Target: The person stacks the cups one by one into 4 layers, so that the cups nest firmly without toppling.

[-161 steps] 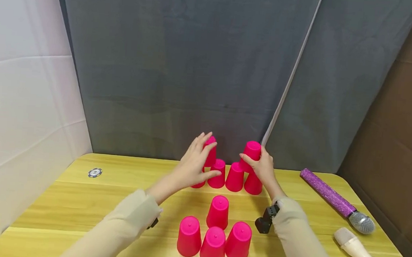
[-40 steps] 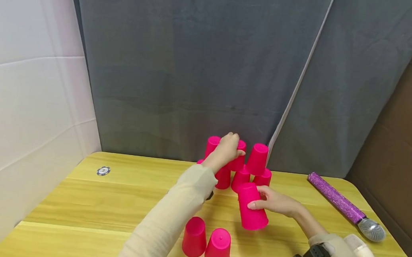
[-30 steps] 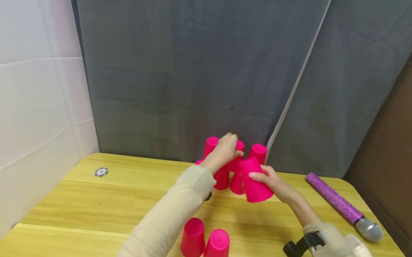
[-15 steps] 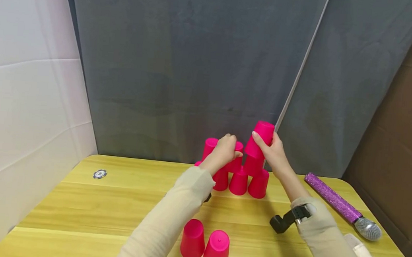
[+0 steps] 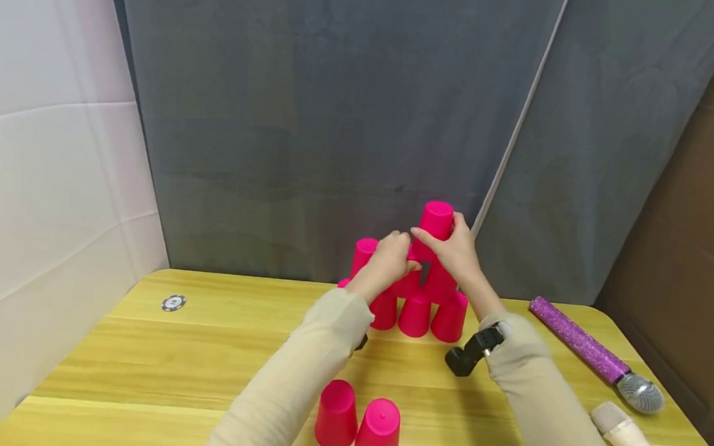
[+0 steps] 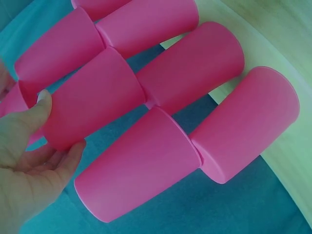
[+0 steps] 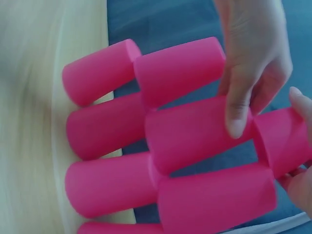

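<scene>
Nearest the camera, two upturned pink cups (image 5: 358, 427) are seen standing side by side on the yellow worktop (image 5: 136, 353), well short of both hands. Farther out, the pyramid of pink cups (image 5: 415, 303) is built against the grey backdrop (image 5: 315, 109): a bottom row on the worktop and a second row resting on it.

The left hand (image 5: 388, 260) is curled round the middle cup of the second row (image 6: 92, 105), thumb on one side and fingers on the other. Just to the right of those fingers and above them, the top cup (image 5: 436, 223) is gripped by the right hand (image 5: 454, 254), its fingers wrapped about the wall. Whether its rim is yet seated on the two cups beneath cannot be told.

Risk, as judged: if the top cup is released off-centre, or the second row is nudged as either hand is withdrawn, the upper tiers are likely to slide and the pyramid to collapse.

To the right, two microphones (image 5: 590, 350) lie on the worktop, well apart from the fingers.
</scene>
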